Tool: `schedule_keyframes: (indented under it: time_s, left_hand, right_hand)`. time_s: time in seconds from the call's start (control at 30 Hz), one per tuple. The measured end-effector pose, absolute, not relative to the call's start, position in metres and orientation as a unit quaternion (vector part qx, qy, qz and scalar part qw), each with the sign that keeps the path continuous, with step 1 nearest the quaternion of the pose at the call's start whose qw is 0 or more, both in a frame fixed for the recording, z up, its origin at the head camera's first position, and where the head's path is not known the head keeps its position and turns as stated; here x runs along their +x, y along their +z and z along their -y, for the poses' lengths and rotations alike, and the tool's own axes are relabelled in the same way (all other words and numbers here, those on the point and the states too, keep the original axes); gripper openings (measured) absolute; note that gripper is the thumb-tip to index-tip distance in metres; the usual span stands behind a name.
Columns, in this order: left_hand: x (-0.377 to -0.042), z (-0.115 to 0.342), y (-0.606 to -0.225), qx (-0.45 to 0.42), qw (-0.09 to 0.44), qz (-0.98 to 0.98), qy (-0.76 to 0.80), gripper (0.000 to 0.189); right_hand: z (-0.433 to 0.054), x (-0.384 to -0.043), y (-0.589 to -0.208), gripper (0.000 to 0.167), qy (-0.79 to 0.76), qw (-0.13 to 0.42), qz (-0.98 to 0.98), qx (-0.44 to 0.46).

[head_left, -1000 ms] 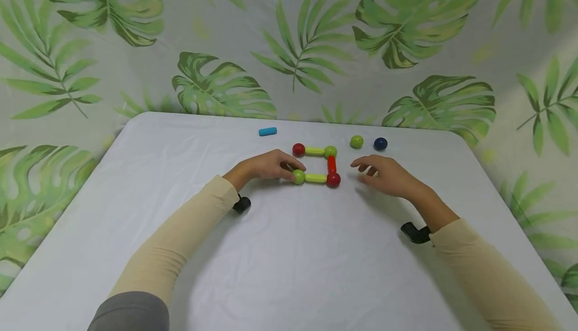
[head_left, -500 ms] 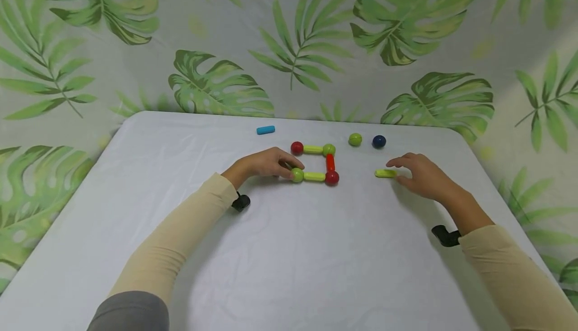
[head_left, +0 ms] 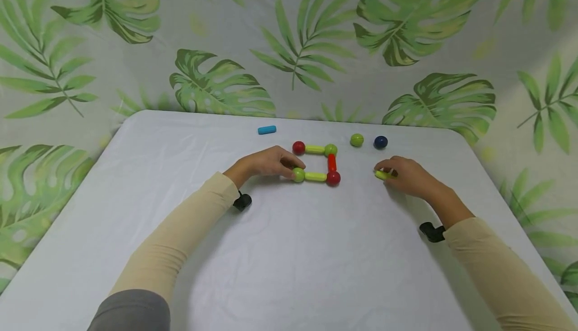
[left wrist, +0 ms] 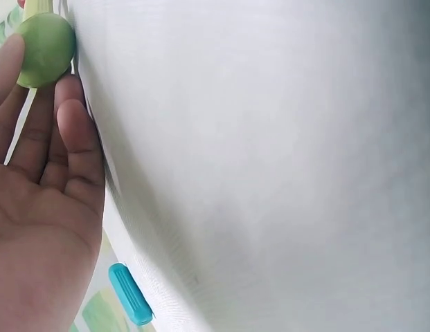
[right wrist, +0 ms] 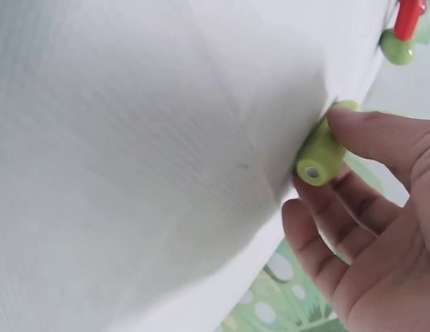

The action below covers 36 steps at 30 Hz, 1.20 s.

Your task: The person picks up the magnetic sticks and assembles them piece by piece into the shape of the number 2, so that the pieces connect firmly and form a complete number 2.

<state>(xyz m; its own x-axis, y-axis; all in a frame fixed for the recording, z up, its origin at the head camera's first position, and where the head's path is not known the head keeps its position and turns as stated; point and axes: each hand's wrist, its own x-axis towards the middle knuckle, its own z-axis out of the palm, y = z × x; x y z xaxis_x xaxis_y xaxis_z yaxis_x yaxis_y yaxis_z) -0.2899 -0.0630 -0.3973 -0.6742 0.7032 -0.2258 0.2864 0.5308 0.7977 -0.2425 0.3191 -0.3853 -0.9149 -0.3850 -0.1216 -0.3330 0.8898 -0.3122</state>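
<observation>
A U-shaped frame of balls and rods lies on the white table. At its near left corner my left hand pinches a green ball. From there a yellow-green rod runs to a red ball, then a red rod leads to another green ball. The far side has a yellow-green rod and a red ball; its left side is open. Right of the frame, my right hand pinches a loose yellow-green rod between thumb and fingers. A pale spot shows at the rod's end.
Behind the frame lie a blue rod, a loose green ball and a dark blue ball. A leaf-patterned cloth stands behind the table's far edge.
My right hand has moved right, away from the frame, to the loose yellow-green rod, and its fingers have closed round it. My left hand keeps its hold on the green ball.
</observation>
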Motion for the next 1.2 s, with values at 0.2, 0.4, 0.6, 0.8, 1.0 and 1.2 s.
schedule_keyframes:
  time_s: [0.2, 0.4, 0.6, 0.8, 1.0, 1.2]
  left_hand:
    - [-0.292, 0.062, -0.397, 0.296, 0.279, -0.833, 0.376, 0.038]
    - [-0.293, 0.061, -0.395, 0.292, 0.288, -0.830, 0.377, 0.040]
    - [-0.294, 0.062, -0.397, 0.286, 0.292, -0.831, 0.378, 0.040]
    - [-0.296, 0.063, -0.397, 0.287, 0.292, -0.829, 0.381, 0.039]
    - [-0.296, 0.063, -0.396, 0.283, 0.299, -0.826, 0.386, 0.039]
    - [-0.296, 0.064, -0.397, 0.274, 0.309, -0.825, 0.387, 0.039]
  right_hand:
    - [-0.316, -0.241, -0.387, 0.032, -0.149, 0.090, -0.968, -0.178]
    - [-0.319, -0.240, -0.388, 0.032, -0.149, 0.083, -0.969, -0.181]
    - [-0.319, -0.236, -0.389, 0.034, -0.184, 0.091, -0.962, -0.178]
    - [-0.305, -0.211, -0.374, 0.038, -0.302, 0.128, -0.929, -0.169]
    - [-0.287, -0.186, -0.370, 0.039, -0.370, 0.169, -0.900, -0.155]
    - [-0.271, -0.176, -0.373, 0.039, -0.407, 0.191, -0.880, -0.151]
